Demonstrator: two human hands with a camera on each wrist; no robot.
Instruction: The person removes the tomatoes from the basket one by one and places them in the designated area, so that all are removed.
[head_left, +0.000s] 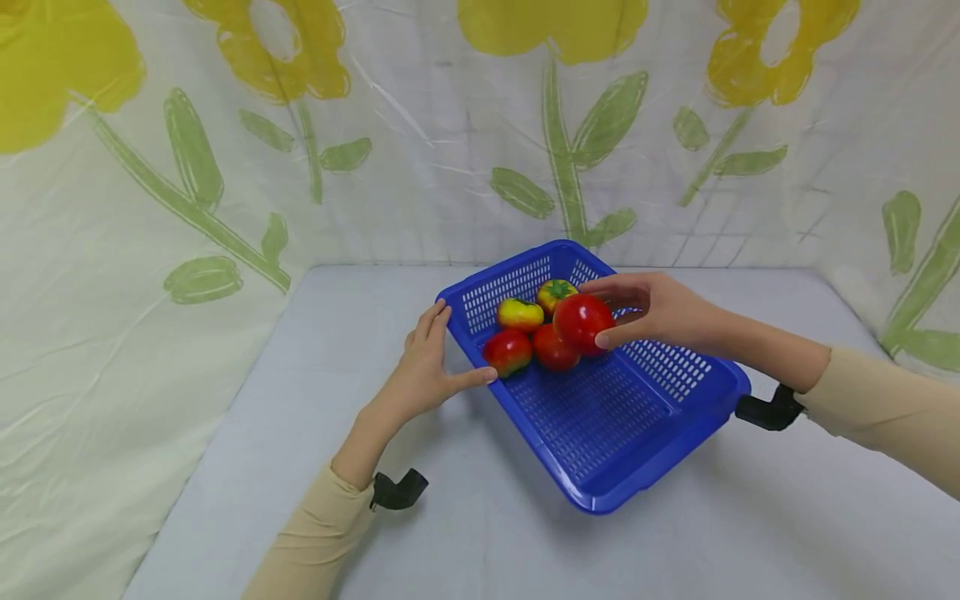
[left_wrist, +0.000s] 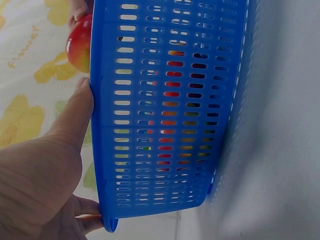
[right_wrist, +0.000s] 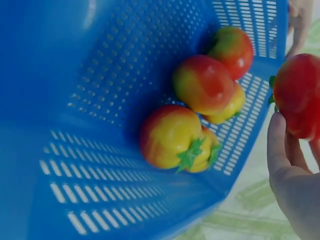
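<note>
We see the right hand (head_left: 660, 312) gripping a red tomato (head_left: 581, 323) above the blue basket (head_left: 592, 417), near the other fruit (head_left: 507, 352); the left hand (head_left: 420, 367), fingers extended, touches the rim (head_left: 663, 457). We judge a light, even grip best, the rim kept steady.

This looks like a curtained-off booth, a pale surface (head_left: 450, 533) lying toward six o'clock and flower-printed sheeting (head_left: 420, 167) hanging from nine through twelve to three.
</note>
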